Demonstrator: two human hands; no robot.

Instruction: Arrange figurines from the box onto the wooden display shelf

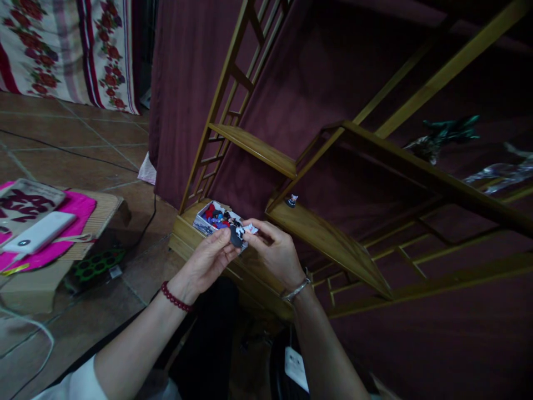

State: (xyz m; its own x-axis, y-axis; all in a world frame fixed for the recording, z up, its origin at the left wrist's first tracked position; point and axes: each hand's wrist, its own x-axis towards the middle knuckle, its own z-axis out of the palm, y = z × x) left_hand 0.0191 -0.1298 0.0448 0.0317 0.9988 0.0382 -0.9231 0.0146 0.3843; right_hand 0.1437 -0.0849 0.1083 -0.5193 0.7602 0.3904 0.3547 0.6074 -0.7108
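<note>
One small figurine [239, 233] sat, in the head view, between the fingers of the left hand [207, 261], closed on its dark base, and those of the right hand [278, 253], gripping its white end, near one open box [204, 227] of colourful pieces [219, 216]. One other figurine [292, 201] stood on a shelf [328, 236].

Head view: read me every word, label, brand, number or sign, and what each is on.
None is readable.
Beige packet: large dark red marks, perhaps lettering, unclear.
White device: round dark mark, too blurred.
White rectangular object: marks too small.
Box: printed side, too blurred.
Held figurine: no lettering discernible.
</note>
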